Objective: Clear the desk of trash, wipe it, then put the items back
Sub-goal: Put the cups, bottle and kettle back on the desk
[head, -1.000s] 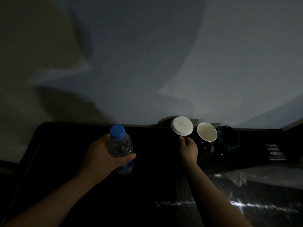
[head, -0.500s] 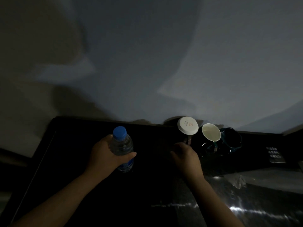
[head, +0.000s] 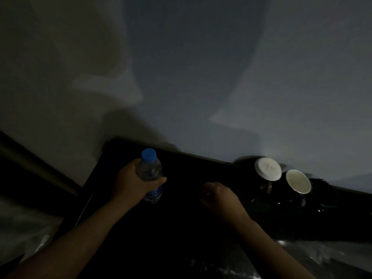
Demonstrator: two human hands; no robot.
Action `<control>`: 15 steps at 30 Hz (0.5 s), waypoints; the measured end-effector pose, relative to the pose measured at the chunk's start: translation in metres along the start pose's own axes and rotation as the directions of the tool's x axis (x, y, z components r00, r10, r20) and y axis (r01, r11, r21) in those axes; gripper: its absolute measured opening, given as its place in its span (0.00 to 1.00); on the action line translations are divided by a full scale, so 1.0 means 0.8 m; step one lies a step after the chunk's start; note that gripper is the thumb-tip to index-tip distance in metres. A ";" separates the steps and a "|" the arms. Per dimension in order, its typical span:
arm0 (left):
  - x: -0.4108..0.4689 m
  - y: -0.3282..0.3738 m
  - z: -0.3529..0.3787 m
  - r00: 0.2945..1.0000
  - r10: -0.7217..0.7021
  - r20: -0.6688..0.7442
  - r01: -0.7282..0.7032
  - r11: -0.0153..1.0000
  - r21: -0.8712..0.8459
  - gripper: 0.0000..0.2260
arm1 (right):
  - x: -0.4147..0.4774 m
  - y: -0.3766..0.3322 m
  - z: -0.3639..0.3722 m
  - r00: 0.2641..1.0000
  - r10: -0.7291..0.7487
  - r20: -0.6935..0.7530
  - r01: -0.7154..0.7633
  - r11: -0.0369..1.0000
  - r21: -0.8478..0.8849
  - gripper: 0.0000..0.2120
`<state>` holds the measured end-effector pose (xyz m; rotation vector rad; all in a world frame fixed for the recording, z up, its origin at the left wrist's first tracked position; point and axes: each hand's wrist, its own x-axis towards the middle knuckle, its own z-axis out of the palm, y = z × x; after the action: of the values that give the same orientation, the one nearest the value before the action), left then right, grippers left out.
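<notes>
- Head view, very dim: the left hand [head: 132, 182] grips a clear water bottle [head: 150, 174] round its middle, thumb across the front, fingers curled behind.
- The bottle stands upright with its blue cap [head: 148, 155] on, near the back left corner of the dark desk [head: 181, 228]; whether its base touches the surface I cannot tell.
- The right hand [head: 220, 198] hovers low over the desk, well apart from the bottle, fingers loosely curled with nothing seen in them.
- Against the wall [head: 201, 77] at the back right sit a container with a white round lid [head: 267, 171], a dark cup with a pale inside [head: 298, 181] just beside it, and another dark vessel [head: 324, 195].
</notes>
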<state>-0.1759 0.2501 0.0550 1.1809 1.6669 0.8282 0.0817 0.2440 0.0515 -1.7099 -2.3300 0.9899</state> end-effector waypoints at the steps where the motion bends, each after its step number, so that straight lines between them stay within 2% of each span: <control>1: 0.007 -0.003 -0.007 1.000 0.001 -0.015 -0.001 1.000 -0.004 0.17 | 0.006 -0.008 0.003 1.000 -0.013 0.004 0.014 1.000 -0.013 0.15; 4: 0.032 -0.014 -0.026 0.997 -0.005 -0.082 0.006 1.000 0.004 0.17 | 0.026 -0.027 0.010 0.999 -0.040 -0.010 0.039 0.997 -0.064 0.14; 9: 0.073 -0.031 -0.050 0.987 0.014 -0.159 -0.012 1.000 0.014 0.23 | 0.060 -0.052 0.016 0.997 -0.066 -0.033 0.061 0.989 -0.134 0.13; 15: 0.123 -0.032 -0.068 0.976 0.005 -0.218 -0.001 1.000 0.020 0.22 | 0.086 -0.068 0.023 0.997 -0.065 -0.030 0.059 0.985 -0.159 0.13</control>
<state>-0.2488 0.3338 0.0240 1.1384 1.8549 0.9741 0.0036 0.2873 0.0462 -1.6804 -2.4832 0.7773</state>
